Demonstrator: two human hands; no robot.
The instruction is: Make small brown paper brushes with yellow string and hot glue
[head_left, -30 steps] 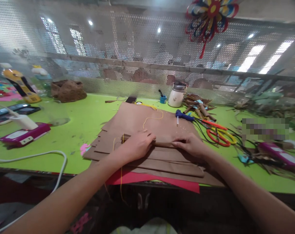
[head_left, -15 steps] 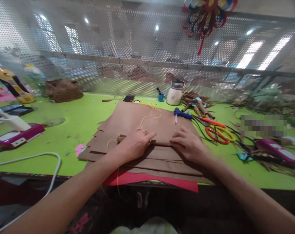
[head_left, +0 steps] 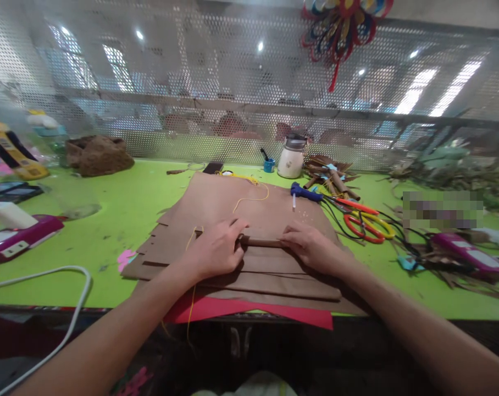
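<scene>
a thin brown paper roll (head_left: 261, 241) lies crosswise at the middle of the bench, on top of a stack of flat brown paper sheets (head_left: 228, 201). the left hand (head_left: 215, 254) grips its left end, fingers curled over the tube. the right hand (head_left: 312, 248) pinches its right end with bent fingertips. the hands are apart, with a short bare stretch of roll between them.

the sheets are matte, with straight cut strips stepping down toward 6 o'clock, where a smooth red sheet (head_left: 253, 311) pokes out over the bench edge. a thin yellow string (head_left: 251, 197) loops across the paper at 12 o'clock.

at 1 o'clock a blue glue gun (head_left: 304, 192) lies at the stack's corner. beyond it stand a rounded white jar (head_left: 291, 160) and a small blue cup (head_left: 268, 165). at 3 o'clock lie scissors (head_left: 369, 225) with red and yellow loop handles, among black cords.

the table (head_left: 126, 206) is bright green and speckled. at 9 o'clock sit a glossy pink device (head_left: 21, 237) and a curved white cable (head_left: 74, 286). at 10 o'clock is a rough brown lump (head_left: 96, 155). a perforated metal screen (head_left: 183, 82) backs the bench, with a colourful paper pinwheel (head_left: 340, 22) hanging on it.
</scene>
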